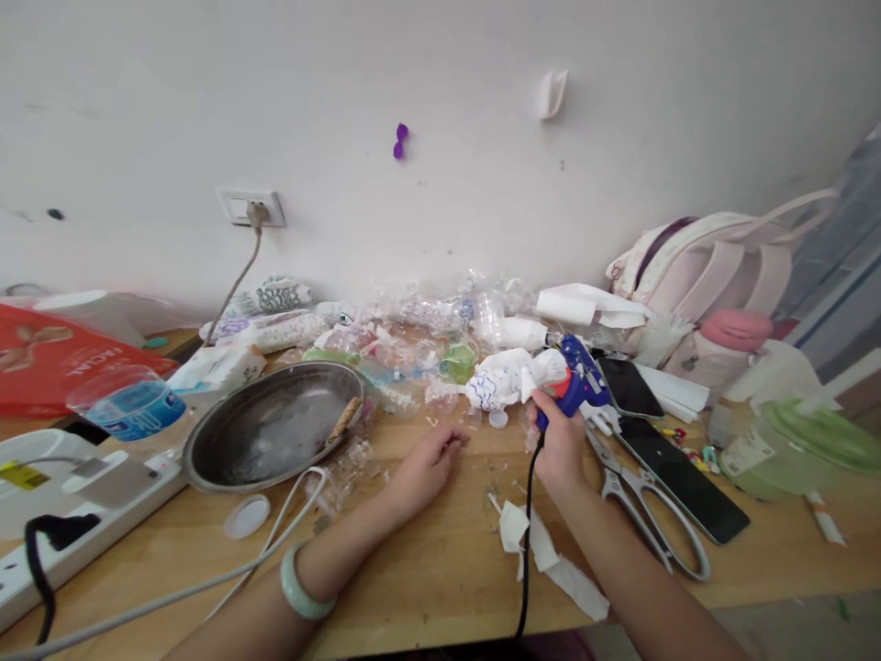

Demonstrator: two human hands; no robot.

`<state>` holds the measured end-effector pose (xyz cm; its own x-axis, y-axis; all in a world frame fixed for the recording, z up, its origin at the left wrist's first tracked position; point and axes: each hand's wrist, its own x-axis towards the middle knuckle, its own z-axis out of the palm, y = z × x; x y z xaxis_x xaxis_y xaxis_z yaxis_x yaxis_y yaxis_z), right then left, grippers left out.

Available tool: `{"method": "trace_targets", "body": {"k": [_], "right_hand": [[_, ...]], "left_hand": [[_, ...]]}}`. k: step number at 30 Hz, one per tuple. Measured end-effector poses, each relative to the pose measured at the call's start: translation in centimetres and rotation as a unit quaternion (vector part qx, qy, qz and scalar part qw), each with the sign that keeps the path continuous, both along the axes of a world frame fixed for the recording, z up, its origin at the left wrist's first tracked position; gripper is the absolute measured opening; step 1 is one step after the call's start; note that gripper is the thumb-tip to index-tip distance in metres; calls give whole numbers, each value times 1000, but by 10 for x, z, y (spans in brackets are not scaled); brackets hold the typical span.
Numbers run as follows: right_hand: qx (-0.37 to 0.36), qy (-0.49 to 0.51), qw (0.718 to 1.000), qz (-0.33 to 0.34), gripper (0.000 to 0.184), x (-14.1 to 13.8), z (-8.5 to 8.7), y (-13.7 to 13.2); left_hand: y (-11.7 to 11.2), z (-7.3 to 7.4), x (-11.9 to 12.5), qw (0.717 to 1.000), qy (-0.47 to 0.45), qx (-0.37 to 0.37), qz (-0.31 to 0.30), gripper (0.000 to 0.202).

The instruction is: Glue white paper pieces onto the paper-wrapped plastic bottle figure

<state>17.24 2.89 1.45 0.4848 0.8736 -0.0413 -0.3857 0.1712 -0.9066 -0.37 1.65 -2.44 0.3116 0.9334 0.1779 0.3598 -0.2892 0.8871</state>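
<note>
Glue gun [584, 375], blue with an orange trigger: held in the right hand [559, 445], its body rising above and beyond the fist. Right hand: closed around the glue gun's handle. Left hand [427, 464]: on the table [427, 588], left of the glue gun and apart from it, fingers loosely half-curled; whether anything small sits within cannot be told. Black cord [527, 532]: hanging from the glue gun toward the near edge. White bundle [496, 378], blue scribbles: just left of the glue gun. Bottle cap [499, 420], white: left of the glue gun, nearer the viewer. Paper scraps [547, 551], torn: nearer than the glue gun. Scissors [637, 491], grey-handled: right of the glue gun, nearer. Phone [685, 482], black: right of the glue gun, beyond the scissors. Metal pan [268, 427]: well left of the glue gun. Backpack [702, 266], pale pink: behind the glue gun, rightward.
</note>
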Motion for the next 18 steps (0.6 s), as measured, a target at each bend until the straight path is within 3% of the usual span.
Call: {"method": "trace_targets", "body": {"k": [7,10,12,15,18], "right_hand": [[-28,8,999,-37,22,5,-2,6],[-33,15,999,-29,22,6,-1,6],[-30,15,999,-30,21,6,0,6],[-31,18,999,-28,19,6,1,6],[-30,13,999,-31,19,5,0,6]], "left_hand": [[24,6,20,996,67,66,-11,29],[36,13,31,991,111,65,32,44],[41,19,39,979,191,48,60,49],[46,28,47,957,279,22,80,49],[49,32,51,945,308,25,106,45]]}}
